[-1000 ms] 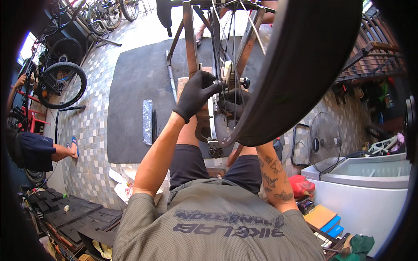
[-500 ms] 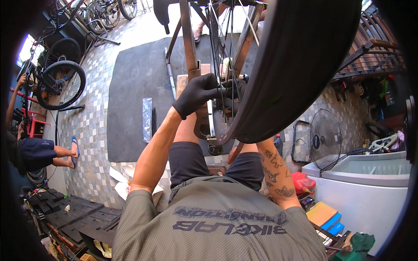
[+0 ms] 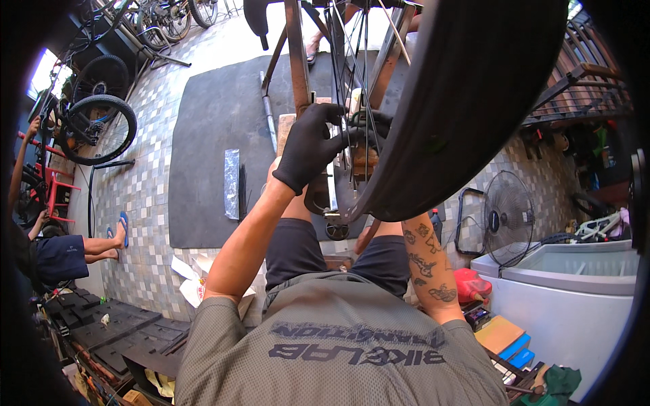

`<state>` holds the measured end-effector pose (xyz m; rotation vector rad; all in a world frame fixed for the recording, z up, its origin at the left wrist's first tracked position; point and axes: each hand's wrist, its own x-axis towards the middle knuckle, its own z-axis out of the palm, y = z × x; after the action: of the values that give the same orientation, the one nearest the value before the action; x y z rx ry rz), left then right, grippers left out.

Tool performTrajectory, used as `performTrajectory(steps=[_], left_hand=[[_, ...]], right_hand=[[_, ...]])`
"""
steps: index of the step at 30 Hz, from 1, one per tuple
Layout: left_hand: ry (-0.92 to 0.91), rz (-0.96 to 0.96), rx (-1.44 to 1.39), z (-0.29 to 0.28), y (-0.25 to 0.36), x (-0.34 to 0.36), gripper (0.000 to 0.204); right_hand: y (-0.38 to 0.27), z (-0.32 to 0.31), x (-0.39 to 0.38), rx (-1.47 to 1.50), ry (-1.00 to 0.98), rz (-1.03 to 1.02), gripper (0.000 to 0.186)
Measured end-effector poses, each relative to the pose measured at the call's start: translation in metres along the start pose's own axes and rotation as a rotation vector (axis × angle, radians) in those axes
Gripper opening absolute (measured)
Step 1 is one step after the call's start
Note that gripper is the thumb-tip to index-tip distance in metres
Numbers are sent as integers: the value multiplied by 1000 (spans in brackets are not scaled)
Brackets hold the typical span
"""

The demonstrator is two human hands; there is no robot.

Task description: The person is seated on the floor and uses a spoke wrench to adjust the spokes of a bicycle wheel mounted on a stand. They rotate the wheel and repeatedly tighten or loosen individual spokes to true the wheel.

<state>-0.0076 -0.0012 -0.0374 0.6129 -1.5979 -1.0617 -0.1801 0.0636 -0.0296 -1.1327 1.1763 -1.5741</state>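
Observation:
A bicycle wheel with a thick black tyre [image 3: 467, 95] stands in a metal truing stand [image 3: 297, 61] over my lap. My left hand [image 3: 308, 145], in a black glove, reaches from the left to the spokes [image 3: 347, 155], thumb and fingers curled in among them; what they pinch is unclear. My right hand [image 3: 379, 125], also gloved, is on the far side of the spokes, partly hidden by the tyre, fingers curled round a small object I cannot make out. A clear plastic-wrapped strip [image 3: 231, 183] and a metal tube [image 3: 267, 108] lie on the dark mat [image 3: 203, 115].
At left another person's legs [image 3: 105, 247] and hands show beside bikes [image 3: 95, 128] and a red stool [image 3: 59, 189]. Right: a fan [image 3: 508, 216], a white freezer [image 3: 562, 311], a red jug [image 3: 468, 285], boxes [image 3: 501, 335] and a wooden railing [image 3: 569, 74]. Black panels [image 3: 115, 331] lie lower left.
Since half a second ago my left hand has risen a little along the spokes and its fingers have shifted. The other person's legs at left have moved slightly.

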Motion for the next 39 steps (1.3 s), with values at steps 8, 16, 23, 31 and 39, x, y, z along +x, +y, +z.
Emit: performTrajectory(steps=[8, 16, 23, 31, 39], left_hand=[[-127, -58, 67, -8, 52, -2, 26], [-237, 112, -8, -25, 145, 14, 21], [-228, 226, -65, -32, 170, 36, 20], [-231, 257, -50, -29, 166, 42, 21], [-202, 245, 7, -32, 152, 8, 26]], right_hand=[[5, -15, -10, -1, 83, 2, 29], [13, -19, -25, -2, 48, 63, 28], [20, -25, -30, 68, 53, 89, 29], [27, -27, -32, 49, 48, 98, 28], [26, -29, -37, 177, 33, 137, 28]])
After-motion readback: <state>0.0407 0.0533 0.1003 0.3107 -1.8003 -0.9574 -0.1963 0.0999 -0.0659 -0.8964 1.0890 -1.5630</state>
